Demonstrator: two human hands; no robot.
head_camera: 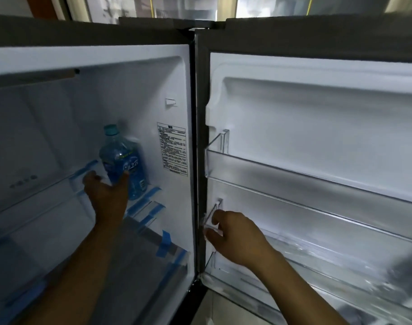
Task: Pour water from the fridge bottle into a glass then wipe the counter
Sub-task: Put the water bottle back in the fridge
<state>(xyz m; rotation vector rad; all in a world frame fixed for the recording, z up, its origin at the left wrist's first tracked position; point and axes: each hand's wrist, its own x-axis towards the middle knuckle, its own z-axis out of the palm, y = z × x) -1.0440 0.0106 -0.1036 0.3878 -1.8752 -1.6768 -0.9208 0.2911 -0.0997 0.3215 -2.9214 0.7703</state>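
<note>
A clear blue water bottle (124,160) with a teal cap and a blue label stands tilted on the fridge's upper glass shelf (31,195), near the right inner wall. My left hand (106,193) reaches into the fridge, and its thumb and fingers spread round the bottle's lower part, touching it. My right hand (233,235) is at the inner edge of the open fridge door (317,113), with its fingers curled at the corner of a clear door bin (294,207). No glass or cloth is in view.
The fridge compartment holds glass shelves with strips of blue tape (165,245) on their edges. The open door on the right carries clear plastic bins, one above the other. A white printed sticker (174,148) is on the right inner wall.
</note>
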